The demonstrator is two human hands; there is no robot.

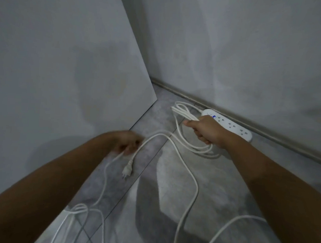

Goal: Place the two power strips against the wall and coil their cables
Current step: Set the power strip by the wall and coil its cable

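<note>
A white power strip (pixel 230 124) with a small blue light lies on the grey floor along the skirting of the right-hand wall. My right hand (pixel 204 129) grips several loops of its white cable (pixel 183 111) just in front of the strip. More of this cable trails across the floor toward me. My left hand (pixel 127 143), blurred, holds a stretch of white cable close to its plug (pixel 127 172), which hangs just below the hand. A second white cable (pixel 76 212) lies looped at the lower left. No second power strip is in view.
A grey wall panel (pixel 66 72) stands on the left and meets the floor in a corner with the right wall (pixel 249 51). A skirting strip (pixel 264 136) runs along the right wall. Tiled floor (pixel 153 203) spreads toward me.
</note>
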